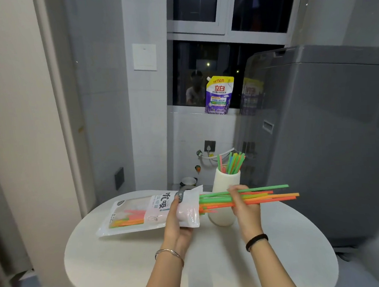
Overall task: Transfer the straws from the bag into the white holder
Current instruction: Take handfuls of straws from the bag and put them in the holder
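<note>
My left hand (177,222) grips the open end of a clear and white straw bag (142,214), held level above the round white table (129,264). A bundle of green, orange and red straws (275,196) sticks out of the bag's mouth to the right. My right hand (244,204) holds that bundle about midway along. Behind both hands stands the white holder (222,182), upright on the table, with several coloured straws (233,162) leaning in it. More straws show through the bag's left part.
A grey washing machine (331,133) stands close on the right of the table. On the window sill behind sits a purple detergent pouch (218,95). A small bowl (188,182) lies beyond the table's far edge. A wall and door frame bound the left.
</note>
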Demonstrator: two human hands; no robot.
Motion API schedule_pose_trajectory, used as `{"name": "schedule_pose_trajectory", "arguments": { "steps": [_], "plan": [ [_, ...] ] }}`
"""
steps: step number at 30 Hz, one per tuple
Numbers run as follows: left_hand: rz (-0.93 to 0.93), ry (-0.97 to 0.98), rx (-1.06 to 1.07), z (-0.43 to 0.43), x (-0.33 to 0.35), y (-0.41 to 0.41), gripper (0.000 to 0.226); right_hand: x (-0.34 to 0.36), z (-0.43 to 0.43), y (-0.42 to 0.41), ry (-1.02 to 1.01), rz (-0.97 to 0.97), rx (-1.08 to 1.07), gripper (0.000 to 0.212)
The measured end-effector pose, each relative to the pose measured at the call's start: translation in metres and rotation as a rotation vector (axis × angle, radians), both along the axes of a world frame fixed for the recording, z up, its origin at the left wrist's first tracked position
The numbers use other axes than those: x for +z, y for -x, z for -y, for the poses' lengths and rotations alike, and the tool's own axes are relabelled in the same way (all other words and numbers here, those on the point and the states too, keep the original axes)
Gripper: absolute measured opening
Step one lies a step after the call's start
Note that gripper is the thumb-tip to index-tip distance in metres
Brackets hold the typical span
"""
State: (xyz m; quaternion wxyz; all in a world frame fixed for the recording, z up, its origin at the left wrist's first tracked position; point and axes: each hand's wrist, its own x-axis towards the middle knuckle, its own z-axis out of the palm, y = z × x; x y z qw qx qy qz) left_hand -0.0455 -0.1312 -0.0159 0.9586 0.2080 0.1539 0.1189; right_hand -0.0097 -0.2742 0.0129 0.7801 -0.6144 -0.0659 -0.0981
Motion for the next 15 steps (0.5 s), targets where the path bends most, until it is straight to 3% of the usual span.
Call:
{"name": "schedule_pose_trajectory", "arguments": {
  "steps": [2, 4, 8, 11, 15],
  "plan": [
    [0.020, -0.021, -0.051, 0.006, 0.002, 0.000, 0.016, -0.004, -0.005, 0.001, 0.156, 0.047, 0.126, 0.008],
    [0.025, -0.017, -0.082, 0.010, 0.002, 0.000, 0.017, -0.006, -0.010, 0.002, 0.190, 0.047, 0.156, 0.007],
    [-0.009, 0.079, -0.055, 0.007, 0.001, -0.001, 0.024, 0.007, -0.005, -0.008, 0.043, -0.036, 0.006, 0.005],
    [-0.027, 0.113, -0.003, 0.001, -0.001, -0.003, 0.029, 0.029, 0.008, -0.019, 0.013, 0.014, -0.068, 0.012],
    [-0.050, 0.026, -0.009, -0.002, 0.000, -0.006, 0.015, 0.061, 0.027, -0.034, 0.069, 0.108, -0.117, 0.020]
  ]
}}
